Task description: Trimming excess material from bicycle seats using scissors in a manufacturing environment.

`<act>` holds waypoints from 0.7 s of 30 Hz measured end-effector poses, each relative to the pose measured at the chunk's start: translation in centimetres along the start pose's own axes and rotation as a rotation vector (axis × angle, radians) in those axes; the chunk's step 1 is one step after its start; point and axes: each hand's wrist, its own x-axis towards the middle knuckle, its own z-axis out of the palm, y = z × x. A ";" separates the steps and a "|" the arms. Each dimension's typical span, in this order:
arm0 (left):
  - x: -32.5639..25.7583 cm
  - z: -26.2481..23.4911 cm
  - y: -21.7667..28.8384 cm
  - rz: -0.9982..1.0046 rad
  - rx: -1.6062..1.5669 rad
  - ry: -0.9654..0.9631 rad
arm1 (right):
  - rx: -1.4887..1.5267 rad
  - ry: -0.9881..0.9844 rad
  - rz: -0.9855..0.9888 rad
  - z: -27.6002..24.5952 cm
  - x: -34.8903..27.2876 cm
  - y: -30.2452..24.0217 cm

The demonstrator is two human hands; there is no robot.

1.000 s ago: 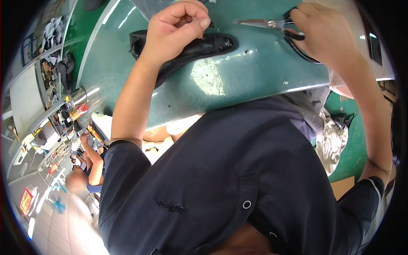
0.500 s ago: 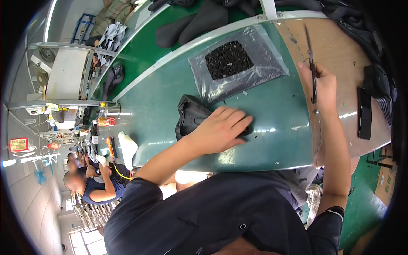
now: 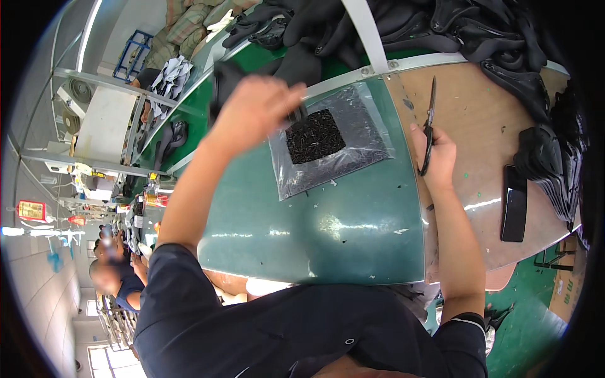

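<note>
My left hand [image 3: 255,113], smeared by motion, is raised over the far left edge of the green tabletop. Its fingers are closed on a black saddle [image 3: 225,85], which shows on both sides of the hand and is partly hidden by it. My right hand [image 3: 443,154] grips a pair of scissors [image 3: 430,120] above the brown board, blades pointing away from me. Between the hands lies a clear plastic bag [image 3: 368,132], with a dark square patch of small black bits [image 3: 315,138] showing in it.
Beyond the tabletop's metal rim, many black saddles [image 3: 466,31] are heaped. On the brown board [image 3: 479,151] lie a black phone [image 3: 514,205] and a stack of black pieces [image 3: 545,157]. A metal post [image 3: 367,31] rises at the far edge. Other people [image 3: 123,277] sit at left.
My left hand has lifted the saddle off the tabletop and carried it away and leftward. The scissors stay in my right hand. The whole view has shifted, showing more of the heap.
</note>
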 end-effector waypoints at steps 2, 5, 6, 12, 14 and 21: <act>3.1 1.0 -3.6 -0.149 0.273 0.283 | 0.020 -0.033 0.047 0.0 0.4 0.2; 5.2 4.7 -8.0 -0.533 0.251 0.637 | -0.069 -0.022 0.013 0.1 0.2 -0.8; 4.9 6.4 -9.5 -0.624 0.211 0.679 | -0.040 -0.037 0.041 0.1 0.1 -1.1; -2.1 20.0 -11.0 -1.161 -0.139 0.311 | -0.053 0.004 0.106 0.2 0.0 -0.3; -6.2 23.3 -13.0 -1.427 -0.301 0.226 | -0.020 -0.010 0.144 0.5 -0.4 -0.2; -7.8 28.6 -15.6 -2.030 -1.252 0.413 | -0.137 0.017 0.091 0.1 -0.2 -0.3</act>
